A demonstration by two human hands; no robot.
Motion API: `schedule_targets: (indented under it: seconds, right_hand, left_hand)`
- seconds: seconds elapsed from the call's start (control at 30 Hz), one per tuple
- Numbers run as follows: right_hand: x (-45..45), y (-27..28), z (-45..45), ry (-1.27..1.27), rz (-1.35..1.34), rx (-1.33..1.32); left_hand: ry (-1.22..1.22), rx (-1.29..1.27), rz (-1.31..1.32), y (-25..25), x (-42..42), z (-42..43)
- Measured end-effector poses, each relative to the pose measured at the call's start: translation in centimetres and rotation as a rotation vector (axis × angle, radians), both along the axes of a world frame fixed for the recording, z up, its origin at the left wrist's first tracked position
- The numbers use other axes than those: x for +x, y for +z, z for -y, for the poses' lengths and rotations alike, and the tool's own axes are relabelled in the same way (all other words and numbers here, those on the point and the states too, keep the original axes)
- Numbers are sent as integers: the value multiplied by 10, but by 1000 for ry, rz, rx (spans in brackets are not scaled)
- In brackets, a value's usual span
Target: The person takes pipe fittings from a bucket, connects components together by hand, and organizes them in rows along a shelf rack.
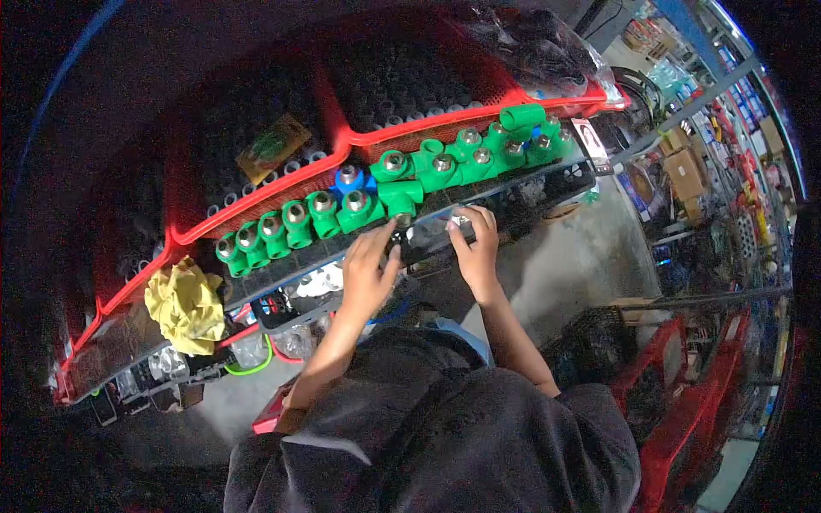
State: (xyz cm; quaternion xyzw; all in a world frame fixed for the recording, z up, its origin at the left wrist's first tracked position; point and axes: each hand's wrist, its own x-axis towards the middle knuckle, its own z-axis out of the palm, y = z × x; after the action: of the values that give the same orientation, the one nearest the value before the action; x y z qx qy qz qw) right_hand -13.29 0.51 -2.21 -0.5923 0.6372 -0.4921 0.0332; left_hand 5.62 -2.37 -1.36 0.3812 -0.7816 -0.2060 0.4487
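Green pipe fittings (295, 224) with metal threaded ends stand in rows along a dark ledge, and one blue fitting (348, 179) sits among them. My left hand (369, 268) is at the ledge's front edge, its fingertips at the lower end of a green fitting (400, 198); whether they grip it is hard to see. To the right, my right hand (475, 246) has thumb and forefinger close round a small shiny metal piece (462, 219), in front of the green row.
Behind the fittings runs a red-rimmed crate (346, 138) with many small parts. Crumpled yellow paper (186, 306) lies at the left end. A plastic bag (547, 56) sits at the upper right. Stocked shelves (744, 188) and red crates (714, 385) stand to the right.
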Motion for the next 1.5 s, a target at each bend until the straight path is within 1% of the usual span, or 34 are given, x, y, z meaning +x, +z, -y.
schedule_targets:
  seconds: [0.1,0.17,0.27,0.3,0.33,0.37,0.4,0.43,0.5,0.57,0.6,0.63,0.7,0.73,0.77,0.8,0.83,0.87,0.9,0.93,1.0,1.07,1.1,1.13,1.17,1.23,1.27,1.37,1.5]
  right_hand:
    - [-22,-2,6,87,40,-14]
    - [-34,-1,8,98,93,-24]
    - [-60,4,11,75,90,-29]
    - [-78,4,12,19,-84,-51]
    - [-101,6,14,-104,-79,33]
    - [-138,-15,23,-199,78,-76]
    - [-186,-17,31,-234,-144,-218]
    - [-217,-4,38,-348,-114,-167]
    - [-264,24,50,-484,-495,-152]
    - [-308,25,64,-403,-551,-64]
    - [-313,31,68,-397,-544,39]
    - [-321,27,73,-390,-548,36]
    - [-335,11,79,-422,-762,45]
    - [-340,6,83,-436,-698,116]
    - [-348,5,83,-412,-685,67]
    - [-347,11,81,-379,-669,18]
    - [-342,20,79,-262,-549,-75]
    - [-298,50,69,-273,-297,-80]
    - [-292,36,66,-329,-442,-394]
    - [-260,49,52,-316,-369,-333]
    - [-221,33,36,-178,-101,-240]
    - [-156,34,22,15,112,-96]
    - [-125,48,14,48,-180,80]
    - [-102,37,17,252,68,42]
    - [-85,26,19,373,67,73]
    - [-51,20,27,504,-96,-80]
    - [-40,18,31,526,-148,-71]
    - [-16,12,39,544,-133,-49]
    - [-3,14,47,518,-142,-64]
  left_hand:
    - [80,9,23,-3,-11,2]
    - [134,-16,55,-5,-17,4]
    - [183,-3,60,-8,-22,6]
    - [208,-21,45,-9,-24,6]
    - [228,-31,43,-10,-26,5]
    - [248,-39,42,-10,-28,4]
    - [258,-2,39,-13,-28,3]
    - [275,-36,59,-13,-29,2]
    - [302,-60,90,-16,-31,1]
    - [305,-27,70,-17,-32,1]
    - [313,-41,84,-15,-34,0]
    - [320,-40,80,-14,-35,0]
    - [342,-40,90,-14,-36,-2]
    - [352,-10,108,-16,-36,-3]
    - [351,-11,111,-18,-37,-4]
    - [359,-11,118,-19,-38,-4]
    - [369,-22,153,-19,-37,-5]
    - [358,-45,131,-15,-39,-4]
    - [355,-27,168,-13,-39,-3]
    - [372,-49,156,-12,-41,-3]
    - [404,-74,146,-13,-43,1]
    - [411,-61,165,-11,-42,2]
    - [408,-62,192,-12,-41,3]
    - [401,-64,217,-14,-40,4]
    - [380,-101,222,-12,-40,5]
    - [370,-118,245,-11,-38,6]
    - [359,-136,263,-11,-38,6]
    - [336,-147,270,-9,-38,6]
    - [329,-195,190,-9,-40,9]
